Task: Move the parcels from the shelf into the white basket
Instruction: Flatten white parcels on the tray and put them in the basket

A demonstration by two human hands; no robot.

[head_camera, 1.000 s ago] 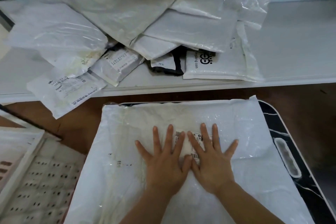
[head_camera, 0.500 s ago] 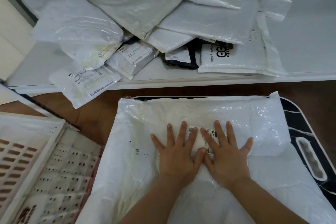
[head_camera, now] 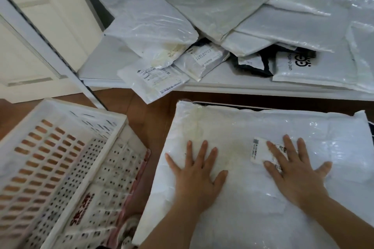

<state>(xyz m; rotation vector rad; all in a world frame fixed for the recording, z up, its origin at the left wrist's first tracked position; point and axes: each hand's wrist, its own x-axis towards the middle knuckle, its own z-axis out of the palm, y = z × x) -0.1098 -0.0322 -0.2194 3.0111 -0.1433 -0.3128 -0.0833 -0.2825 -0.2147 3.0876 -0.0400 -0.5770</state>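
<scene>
White plastic across most of the lower right: one big parcel (head_camera: pixel 253 131), lying flat, rumpled, yellowed toward its upper left, with a printed label (head_camera: pixel 261 151) right of centre. Under its far edge and at the right margin, slivers of something dark; not clear what.

Heaped along the top of the frame, a pile (head_camera: pixel 232 16) of grey and white mailers on the pale shelf (head_camera: pixel 105 66), overlapping each other; among them a bag (head_camera: pixel 303 68) with black lettering at upper right, a black-edged one (head_camera: pixel 255 64) just left of it, and two small labelled packets (head_camera: pixel 153 79) at the shelf's front edge, the lower one overhanging it.

White basket (head_camera: pixel 60 168) at lower left, perforated walls and floor, tilted in view, just left of the big parcel and apart from it; red print showing through the floor holes. Brown floor (head_camera: pixel 141 107) between basket, shelf and parcel. Cream door panels (head_camera: pixel 40 26) at upper left, crossed by a slotted white upright (head_camera: pixel 50 46).

Left hand (head_camera: pixel 197 176) flat on the big parcel, lower centre, fingers straight and spread, gripping nothing. Right hand (head_camera: pixel 295 174) likewise flat and splayed, to the right, well apart from the left, index and thumb lying over the label's right part. Both forearms entering from the bottom edge.
</scene>
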